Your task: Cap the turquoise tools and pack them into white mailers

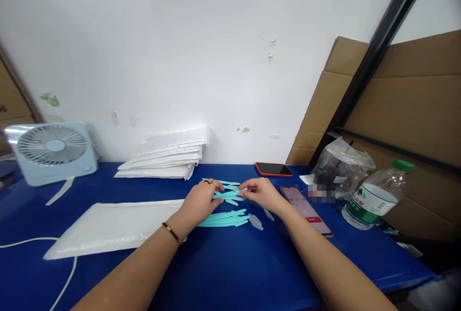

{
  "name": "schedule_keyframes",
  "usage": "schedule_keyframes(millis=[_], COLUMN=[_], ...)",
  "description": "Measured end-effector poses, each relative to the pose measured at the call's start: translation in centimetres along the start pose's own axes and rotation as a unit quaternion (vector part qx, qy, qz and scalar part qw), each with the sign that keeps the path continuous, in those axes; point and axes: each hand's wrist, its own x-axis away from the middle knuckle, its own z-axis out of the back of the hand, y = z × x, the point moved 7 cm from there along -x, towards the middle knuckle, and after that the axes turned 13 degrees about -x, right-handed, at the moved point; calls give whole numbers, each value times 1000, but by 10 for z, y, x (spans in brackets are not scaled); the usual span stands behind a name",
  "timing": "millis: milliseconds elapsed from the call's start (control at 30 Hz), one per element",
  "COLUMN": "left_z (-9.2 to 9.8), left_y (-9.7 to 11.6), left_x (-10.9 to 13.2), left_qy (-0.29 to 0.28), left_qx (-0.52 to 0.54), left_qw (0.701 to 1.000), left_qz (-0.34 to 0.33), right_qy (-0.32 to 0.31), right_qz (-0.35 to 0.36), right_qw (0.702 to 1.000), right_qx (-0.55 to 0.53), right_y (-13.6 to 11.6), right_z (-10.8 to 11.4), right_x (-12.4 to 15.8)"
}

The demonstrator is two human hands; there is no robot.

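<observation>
Slim turquoise eyebrow razors point(226, 195) lie fanned out under and beside my left hand point(202, 200), whose fingers are closed over their handles. My right hand point(264, 194) pinches at the razors' right-hand ends, with a small translucent plastic cap point(244, 190) at its fingertips. A second bunch of turquoise razors point(223, 218) rests on the blue table just nearer to me, partly behind my left wrist. Translucent caps point(255, 222) lie to the right of that bunch. My fingers hide part of the upper razors.
A white padded mailer point(118, 227) lies left of my hands, and a stack of mailers point(165, 155) leans by the wall. A fan point(55, 152) stands far left. To the right are two phones point(306, 210), a bagged cup point(340, 164) and a water bottle point(376, 198).
</observation>
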Motion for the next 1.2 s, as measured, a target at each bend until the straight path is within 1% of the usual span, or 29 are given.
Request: schedule_keyframes(millis=[33,67,100,167,200,267,300,367,433,500,567,633,700,800,1000,1200], left_z=[1,-1,-4,-13,-17,-21,-22,-20,-18,-15,-13,-10,-4,1,4,1], left_y=[-1,-2,-2,-3,-4,-6,-6,-7,-7,-8,-10,-11,-10,-9,-7,-2], left_x=[1,2,2,5,6,6,6,6,6,6,5,4,2,1,2,1], left_qy=[-1,-17,-45,-111,-133,-147,-145,-129,-115,-109,-108,-100,-81,-63,-64,-52], left_qx=[-4,-5,-4,-1,-2,-9,-13,-17,-1,48,114,148,138,107,99,128], left_qw=[1000,1000,999,993,991,989,989,991,993,993,988,984,987,992,993,990], left_qz=[-3,-9,-16,-30,-33,-31,-28,-27,-28,-22,-11,-7,-10,-12,-11,-36], right_qy=[19,24,8,-69,-114,-181,-198,-211,-210,-195,-168,-132,-101,-79,-74,-70], right_qz=[18,26,20,-25,-52,-86,-90,-84,-78,-77,-75,-64,-47,-14,-12,-13], right_qw=[999,996,995,990,984,968,963,959,959,964,975,986,993,997,997,994], right_qx=[43,78,99,119,128,150,160,172,172,160,125,80,36,1,-20,-88], right_y=[-5,-9,-11,-10,-7,-3,-2,-1,0,-2,-6,-10,-14,-19,-22,-15], right_z=[8,15,19,19,16,8,4,-4,-8,-6,2,11,18,21,12,0], right_x=[1,3,6,12,17,24,27,29,28,27,24,21,18,15,15,12])
